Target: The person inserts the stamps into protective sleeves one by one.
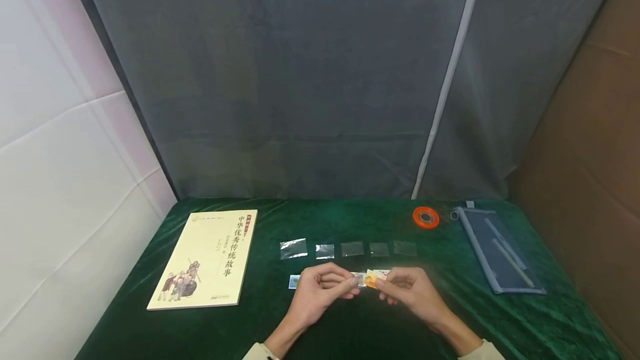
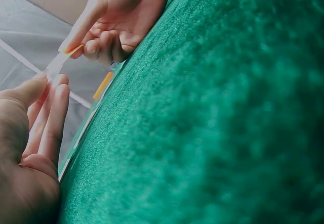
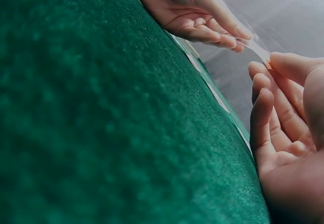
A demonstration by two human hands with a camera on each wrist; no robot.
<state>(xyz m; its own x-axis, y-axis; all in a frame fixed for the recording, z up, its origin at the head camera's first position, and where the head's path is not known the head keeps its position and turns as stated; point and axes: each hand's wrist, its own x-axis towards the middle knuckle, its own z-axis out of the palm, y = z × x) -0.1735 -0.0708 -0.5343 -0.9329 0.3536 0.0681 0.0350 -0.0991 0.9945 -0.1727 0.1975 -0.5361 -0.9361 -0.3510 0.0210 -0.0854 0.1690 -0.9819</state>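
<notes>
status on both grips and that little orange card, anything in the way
Left grip pinches clear plastic. Right grip pinches orange card. Nothing visibly blocking.

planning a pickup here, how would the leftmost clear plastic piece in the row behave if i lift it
The clear plastic piece is probably light and floppy, looking like thin, see-through film. Its bright glare suggests a slick surface. Lying low on the green cloth, it may be fiddly to pinch.

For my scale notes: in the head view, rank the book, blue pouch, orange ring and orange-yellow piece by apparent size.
1. Book
2. Blue pouch
3. Unsure: orange ring and orange-yellow piece; the right hand covers part of the piece.
</notes>
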